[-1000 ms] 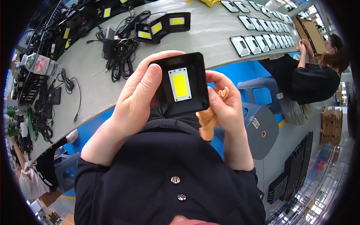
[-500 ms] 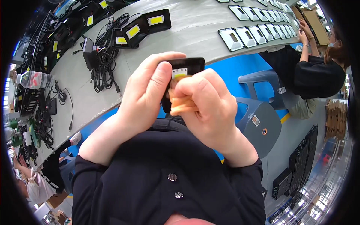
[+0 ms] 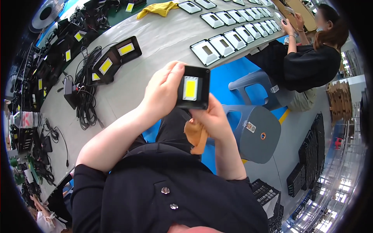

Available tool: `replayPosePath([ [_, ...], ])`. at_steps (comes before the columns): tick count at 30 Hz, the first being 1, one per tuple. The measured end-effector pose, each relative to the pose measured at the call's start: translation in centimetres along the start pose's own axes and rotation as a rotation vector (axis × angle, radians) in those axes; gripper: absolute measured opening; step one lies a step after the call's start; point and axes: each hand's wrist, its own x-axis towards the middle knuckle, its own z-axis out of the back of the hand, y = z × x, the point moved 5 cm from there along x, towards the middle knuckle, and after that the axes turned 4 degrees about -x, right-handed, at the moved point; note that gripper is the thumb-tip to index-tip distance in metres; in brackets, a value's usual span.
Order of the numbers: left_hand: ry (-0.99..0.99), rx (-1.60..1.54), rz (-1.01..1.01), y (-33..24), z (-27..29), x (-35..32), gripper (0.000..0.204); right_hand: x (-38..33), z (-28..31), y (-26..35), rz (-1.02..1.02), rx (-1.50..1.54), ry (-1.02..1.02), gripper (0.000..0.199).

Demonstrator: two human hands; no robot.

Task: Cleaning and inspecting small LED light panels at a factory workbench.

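Observation:
In front of my body I hold a black floodlight housing (image 3: 197, 72) with its open face up, and a yellow LED panel (image 3: 190, 88) on a white plate shows inside it. My left hand (image 3: 163, 91) is closed on the housing's left edge, thumb along the side. At the lower right corner my right hand (image 3: 211, 120) grips the housing too. An orange cloth (image 3: 197, 136) is also in my right hand and hangs below it; some of those fingers are hidden behind the housing.
On the table (image 3: 116, 110) lie similar black lamps (image 3: 126, 49) with bundled black cables (image 3: 86, 106). Rows of white-framed lamp fronts (image 3: 208, 53) and a yellow cloth (image 3: 157, 9) lie farther off. Grey stools (image 3: 258, 134) stand at the right, where a co-worker (image 3: 311, 70) sits.
My right hand and the orange cloth have moved out of the housing to its lower right corner, uncovering the LED panel. The view has shifted, and the table items appear farther left.

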Motion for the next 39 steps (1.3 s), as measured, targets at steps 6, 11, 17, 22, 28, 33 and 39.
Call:
replayPosePath([
  [6,-0.081,0.455,-0.155,1.3,-0.9,5.4,0.056,0.0,6.2,-0.1,0.078,0.085,-0.268,0.015],
  [11,-0.062,0.895,-0.253,2.8,-3.2,7.8,0.102,-0.9,9.4,2.9,0.217,-0.211,-0.499,0.02],
  [17,-0.089,0.866,-0.23,2.8,-0.3,6.2,0.097,-0.6,7.9,4.8,0.265,-0.327,-0.433,0.022],
  [22,-0.06,0.845,-0.265,2.1,6.6,-1.3,0.09,1.3,4.2,5.9,0.15,-0.621,-0.227,0.032],
  [28,-0.172,0.779,-0.253,2.3,11.5,-7.0,0.097,5.5,-6.2,6.2,0.527,-1.454,0.095,0.043],
  [33,-0.213,0.684,-0.203,2.6,11.7,-7.4,0.102,6.6,-12.1,4.0,0.71,-1.939,0.453,0.034],
  [39,-0.227,0.61,-0.171,3.3,12.1,-7.4,0.107,7.1,-14.8,2.5,0.748,-2.127,0.588,0.023],
])
